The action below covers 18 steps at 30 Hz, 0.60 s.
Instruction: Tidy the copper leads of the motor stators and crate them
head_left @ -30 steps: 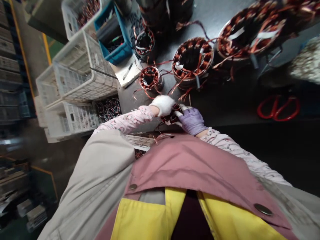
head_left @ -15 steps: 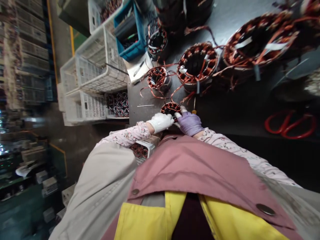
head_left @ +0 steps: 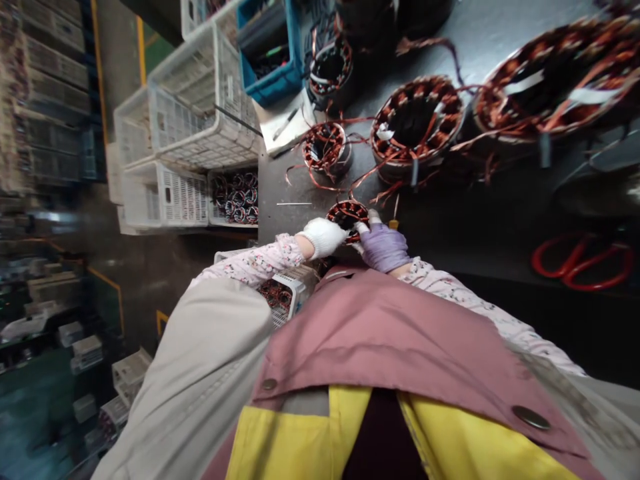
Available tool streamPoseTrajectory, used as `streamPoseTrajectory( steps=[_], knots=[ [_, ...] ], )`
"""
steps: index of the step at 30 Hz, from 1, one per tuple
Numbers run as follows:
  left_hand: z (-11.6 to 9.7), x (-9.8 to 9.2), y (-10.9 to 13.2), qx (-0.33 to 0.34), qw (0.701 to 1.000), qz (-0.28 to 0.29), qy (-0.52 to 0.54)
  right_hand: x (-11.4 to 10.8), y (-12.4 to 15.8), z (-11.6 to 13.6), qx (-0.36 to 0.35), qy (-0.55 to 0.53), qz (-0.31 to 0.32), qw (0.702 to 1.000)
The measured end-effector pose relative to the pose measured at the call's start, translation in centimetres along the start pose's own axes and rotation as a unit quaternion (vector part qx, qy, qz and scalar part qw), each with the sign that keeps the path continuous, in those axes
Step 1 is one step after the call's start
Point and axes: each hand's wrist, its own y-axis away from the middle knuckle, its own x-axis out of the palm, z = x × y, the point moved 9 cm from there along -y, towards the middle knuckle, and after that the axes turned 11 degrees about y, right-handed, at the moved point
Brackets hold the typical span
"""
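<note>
Mostly, a dark work bench (head_left: 287,183) fills the upper right of the view. Beyond its left edge lies a factory floor (head_left: 145,280) marked with a yellow line (head_left: 95,87), with stacked crates on racking (head_left: 50,67) farther off.

A small wound stator (head_left: 347,219) is held between both hands at the bench's near edge. Its near side is gripped by the left hand (head_left: 323,238), closed in a white knit glove. The far side is met by the right hand (head_left: 383,248), in a purple glove, with its fingers partly spread; how firmly it grips can only be roughly judged, as the stator is partly hidden.

An orange-handled screwdriver (head_left: 394,223) stands just beside the right hand, and a thin metal rod (head_left: 294,203) lies left of the stator. Larger wound stators (head_left: 416,127) with loose copper leads are ranged beyond, well apart from the hands.

White plastic crates (head_left: 185,127) line the bench's left edge, near a blue bin (head_left: 270,53) and a sheet of paper (head_left: 287,127) with a pen. Red-handled scissors (head_left: 583,263) lie far to the right. The lower view is blocked by a pink smock (head_left: 390,333) and a beige sleeve (head_left: 210,360).
</note>
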Motion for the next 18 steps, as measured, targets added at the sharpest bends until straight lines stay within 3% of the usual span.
streamPoseTrajectory(
  steps=[5, 8, 10, 13, 15, 18],
  knots=[
    [-2.8, 1.0, 0.0, 0.074, 0.955, 0.033, 0.284, 0.5, -0.3, -0.8, 0.031, -0.067, 0.021, 0.997],
    [-3.8, -0.5, 2.2, 0.186, 0.906, -0.011, 0.380, 1.4, 0.0, -2.5, 0.039, -0.172, 0.005, 0.984],
    [-3.2, -1.7, 3.2, 0.226, 0.917, -0.071, 0.321, 0.8, 0.4, -4.1, 0.033, -0.250, -0.088, 0.964],
    [-1.8, -0.6, 2.3, 0.188, 0.974, -0.107, 0.070, -0.4, 0.3, -6.0, 0.046, -0.332, -0.205, 0.920],
    [-1.3, 1.2, 0.4, 0.155, 0.982, -0.092, -0.052, -1.4, -1.7, -5.2, 0.049, -0.352, -0.201, 0.913],
    [-1.4, 3.7, -2.1, 0.168, 0.979, -0.043, -0.104, -3.5, -6.7, -1.7, 0.038, -0.310, -0.120, 0.942]
  ],
)
